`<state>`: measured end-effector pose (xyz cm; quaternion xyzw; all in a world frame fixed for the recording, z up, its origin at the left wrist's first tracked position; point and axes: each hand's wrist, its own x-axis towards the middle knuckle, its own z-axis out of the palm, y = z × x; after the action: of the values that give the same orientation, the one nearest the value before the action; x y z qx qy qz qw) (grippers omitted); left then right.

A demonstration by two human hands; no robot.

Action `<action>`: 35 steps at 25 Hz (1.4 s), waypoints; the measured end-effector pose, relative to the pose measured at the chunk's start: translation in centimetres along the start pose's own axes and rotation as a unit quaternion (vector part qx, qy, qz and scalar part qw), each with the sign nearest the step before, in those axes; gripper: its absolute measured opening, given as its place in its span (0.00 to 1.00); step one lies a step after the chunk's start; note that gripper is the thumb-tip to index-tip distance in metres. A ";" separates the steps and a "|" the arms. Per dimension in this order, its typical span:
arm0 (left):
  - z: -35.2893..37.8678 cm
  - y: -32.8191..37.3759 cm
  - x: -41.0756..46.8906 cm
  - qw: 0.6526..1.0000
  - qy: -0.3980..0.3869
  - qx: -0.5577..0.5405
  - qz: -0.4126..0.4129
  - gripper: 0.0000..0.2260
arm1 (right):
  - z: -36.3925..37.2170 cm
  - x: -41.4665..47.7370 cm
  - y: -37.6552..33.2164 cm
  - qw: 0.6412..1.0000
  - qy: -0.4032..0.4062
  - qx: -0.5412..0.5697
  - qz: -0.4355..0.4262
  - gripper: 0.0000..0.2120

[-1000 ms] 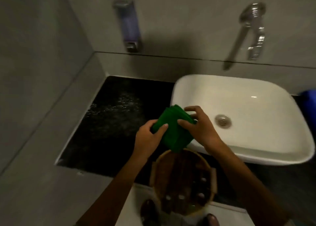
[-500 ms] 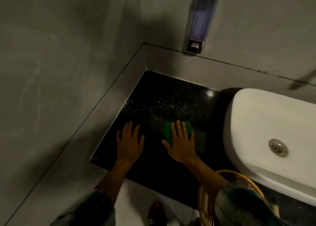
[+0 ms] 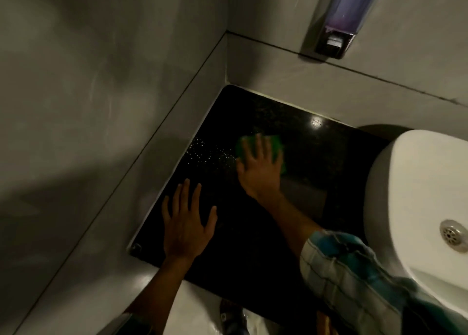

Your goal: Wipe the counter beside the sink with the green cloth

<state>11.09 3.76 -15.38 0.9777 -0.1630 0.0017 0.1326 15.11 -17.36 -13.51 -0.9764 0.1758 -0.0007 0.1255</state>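
Right hand (image 3: 258, 168) flat, fingers spread, pressing green cloth (image 3: 274, 144) on counter (image 3: 253, 233); left hand (image 3: 186, 223) open, bracing. Sweep firmly through droplets (image 3: 205, 152).

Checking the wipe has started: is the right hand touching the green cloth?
Touching. The head view shows the right hand pressed flat on the green cloth, fingers spread across it on the black counter.

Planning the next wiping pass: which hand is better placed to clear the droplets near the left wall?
Right. The right hand lies flat on the green cloth, right beside the droplets. The left hand rests bare on the counter, nearer the front edge.
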 end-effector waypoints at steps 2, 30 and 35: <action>-0.3 0.3 0.1 1.000 -0.001 0.000 -0.005 0.30 | 1.1 -3.8 -1.0 0.992 -0.021 -0.054 -0.109 0.28; -0.6 0.6 0.0 0.998 -0.002 0.006 -0.066 0.30 | 1.4 3.8 -5.5 0.999 -0.037 0.034 0.012 0.34; -0.4 0.4 0.0 0.998 -0.004 0.011 -0.062 0.29 | 1.4 1.8 -6.6 0.944 -0.124 -0.039 -0.304 0.33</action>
<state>11.01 3.47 -14.85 0.9874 -0.1023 -0.0086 0.1207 19.11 -11.62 -13.34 -0.9800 -0.1460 0.0889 0.1018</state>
